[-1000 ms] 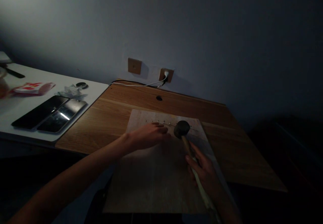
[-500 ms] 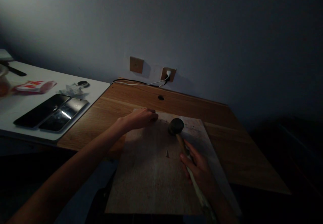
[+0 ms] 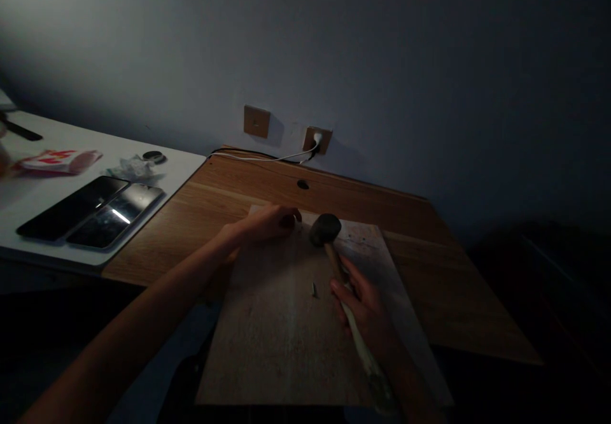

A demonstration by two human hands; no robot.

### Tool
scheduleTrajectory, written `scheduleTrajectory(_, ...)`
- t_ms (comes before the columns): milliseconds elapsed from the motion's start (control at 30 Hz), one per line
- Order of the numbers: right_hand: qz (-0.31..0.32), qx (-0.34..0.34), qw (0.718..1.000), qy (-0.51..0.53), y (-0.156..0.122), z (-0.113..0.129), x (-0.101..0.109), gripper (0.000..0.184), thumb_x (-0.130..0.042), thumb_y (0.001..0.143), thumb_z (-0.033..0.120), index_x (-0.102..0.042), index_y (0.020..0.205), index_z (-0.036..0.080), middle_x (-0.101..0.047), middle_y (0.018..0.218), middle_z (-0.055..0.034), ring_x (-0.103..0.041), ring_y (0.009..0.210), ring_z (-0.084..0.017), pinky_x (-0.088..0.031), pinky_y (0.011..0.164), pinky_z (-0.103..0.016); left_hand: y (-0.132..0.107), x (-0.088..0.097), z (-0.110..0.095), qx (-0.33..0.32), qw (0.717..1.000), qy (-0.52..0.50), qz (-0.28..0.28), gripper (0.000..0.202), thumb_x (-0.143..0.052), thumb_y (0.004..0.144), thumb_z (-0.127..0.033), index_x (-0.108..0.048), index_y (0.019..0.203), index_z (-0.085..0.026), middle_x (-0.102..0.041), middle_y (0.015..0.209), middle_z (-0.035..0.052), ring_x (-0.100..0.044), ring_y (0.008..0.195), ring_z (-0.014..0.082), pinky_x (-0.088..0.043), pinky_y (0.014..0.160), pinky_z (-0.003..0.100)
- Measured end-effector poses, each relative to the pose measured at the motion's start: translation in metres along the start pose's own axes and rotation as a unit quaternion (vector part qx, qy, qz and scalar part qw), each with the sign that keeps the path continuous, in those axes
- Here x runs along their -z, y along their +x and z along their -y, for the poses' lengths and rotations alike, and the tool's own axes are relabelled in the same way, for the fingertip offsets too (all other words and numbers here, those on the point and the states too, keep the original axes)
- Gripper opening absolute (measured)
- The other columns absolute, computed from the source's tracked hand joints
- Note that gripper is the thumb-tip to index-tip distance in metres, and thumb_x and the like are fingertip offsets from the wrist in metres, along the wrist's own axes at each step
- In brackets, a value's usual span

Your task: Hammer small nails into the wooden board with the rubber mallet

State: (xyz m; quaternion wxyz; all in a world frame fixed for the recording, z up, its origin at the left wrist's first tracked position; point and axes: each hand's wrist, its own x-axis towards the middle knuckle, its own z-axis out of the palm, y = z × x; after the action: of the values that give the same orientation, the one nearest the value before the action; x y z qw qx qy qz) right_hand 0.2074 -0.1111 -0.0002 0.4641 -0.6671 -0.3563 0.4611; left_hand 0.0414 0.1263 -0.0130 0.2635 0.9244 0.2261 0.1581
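Observation:
My right hand (image 3: pixel 360 300) grips a rubber mallet (image 3: pixel 325 228) by its pale wooden handle. The dark mallet head is over the upper part of a wooden board (image 3: pixel 267 341), close to my left hand (image 3: pixel 273 222). The left hand rests at the board's far left edge with its fingers curled in. Whatever may be between those fingertips is too small and dark to make out. A small nail or screw (image 3: pixel 314 289) shows on the board, left of my right hand. Tiny dark specks (image 3: pixel 356 238) mark the board right of the mallet head.
The board lies on a wooden desk (image 3: pixel 458 296) against the wall. At left, a white table (image 3: pixel 181 164) carries two phones (image 3: pixel 114 215), a red-and-white packet (image 3: pixel 62 162) and crumpled clear plastic (image 3: pixel 133 168). Cables run to a wall socket (image 3: pixel 317 140).
The mallet head has moved slightly left and up, nearer my left hand. My left fingers have shifted a little and look less tightly curled. The camera view has moved slightly.

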Motion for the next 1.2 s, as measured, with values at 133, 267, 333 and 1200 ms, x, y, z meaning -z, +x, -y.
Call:
scheduleTrajectory(133,0.031,0.031,0.999,0.013,0.013,0.015,-0.013,0.075,-0.065,0.087,0.047,-0.044,0.154,0.02,-0.049,0.059,0.0073,-0.042,0.04,-0.009,-0.036,0.033,-0.019,-0.003,0.0,0.006,0.024,0.998,-0.063,0.0,0.043,-0.066,0.078,-0.011,-0.065,0.12,-0.021,-0.076,0.095,-0.0008,-0.07,0.083,0.0144,-0.048,0.073,0.02)
scheduleTrajectory(267,0.056,0.054,0.997,0.002,0.025,0.023,-0.027,0.07,-0.064,0.087,0.044,-0.046,0.151,0.02,-0.051,0.066,0.0063,-0.046,0.042,-0.009,-0.037,0.031,-0.019,-0.005,0.002,0.006,0.032,0.998,-0.057,-0.009,0.038,-0.069,0.077,-0.015,-0.066,0.115,-0.02,-0.075,0.092,-0.0003,-0.07,0.083,0.0163,-0.048,0.072,0.021)
scheduleTrajectory(333,0.052,0.059,0.997,-0.004,0.029,0.023,-0.032,0.07,-0.064,0.086,0.043,-0.047,0.15,0.019,-0.054,0.073,0.0044,-0.047,0.042,-0.008,-0.037,0.031,-0.019,-0.006,0.001,0.007,0.032,0.998,-0.044,-0.02,0.035,-0.069,0.077,-0.017,-0.066,0.112,-0.019,-0.075,0.092,0.0005,-0.07,0.084,0.0178,-0.048,0.072,0.022)
scheduleTrajectory(1200,0.074,0.062,0.995,-0.023,0.031,0.013,-0.034,0.073,-0.061,0.089,0.042,-0.04,0.156,0.017,-0.054,0.07,0.0045,-0.044,0.041,-0.009,-0.037,0.032,-0.021,-0.007,-0.001,0.009,0.007,0.997,-0.068,-0.045,0.044,-0.072,0.08,-0.024,-0.065,0.124,-0.017,-0.075,0.099,0.0039,-0.07,0.088,0.0195,-0.047,0.075,0.024)
